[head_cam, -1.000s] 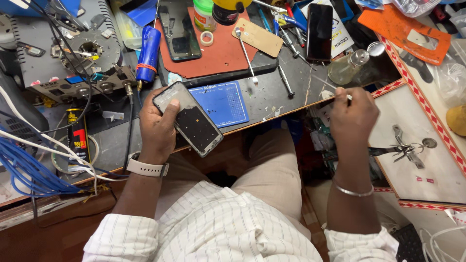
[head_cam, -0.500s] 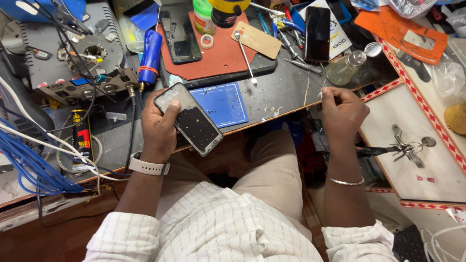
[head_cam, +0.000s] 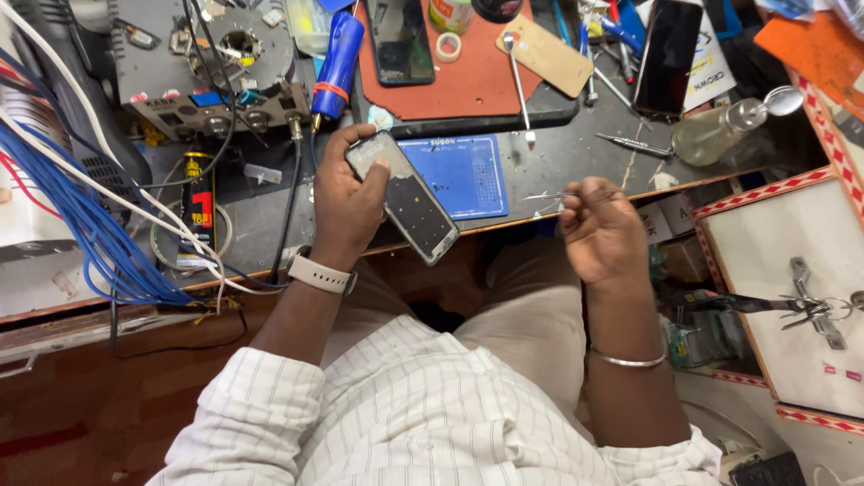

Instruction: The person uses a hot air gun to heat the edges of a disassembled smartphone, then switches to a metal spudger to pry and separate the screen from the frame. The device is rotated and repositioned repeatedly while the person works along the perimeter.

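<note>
My left hand (head_cam: 346,202) grips a smartphone (head_cam: 405,195) with a dark screen, tilted over the front edge of the dark workbench (head_cam: 576,157); the thumb rests on its upper part. My right hand (head_cam: 601,229) is closed on thin metal tweezers (head_cam: 547,195) whose tips point left toward the phone, a short gap away. A small blue work mat (head_cam: 468,171) lies on the bench just behind the phone. A white watch (head_cam: 317,273) is on my left wrist, a metal bangle (head_cam: 628,360) on my right.
A red mat (head_cam: 486,81) with a second phone (head_cam: 400,40) lies at the back. A blue-handled tool (head_cam: 337,63), a grey bench unit (head_cam: 225,72), blue cables (head_cam: 85,225), a clear bottle (head_cam: 720,130), another dark phone (head_cam: 668,56) and a white drawer (head_cam: 792,297) surround the bench.
My right hand has moved left and down toward the phone, bringing the tweezers close to it. The left hand has kept hold of the phone.
</note>
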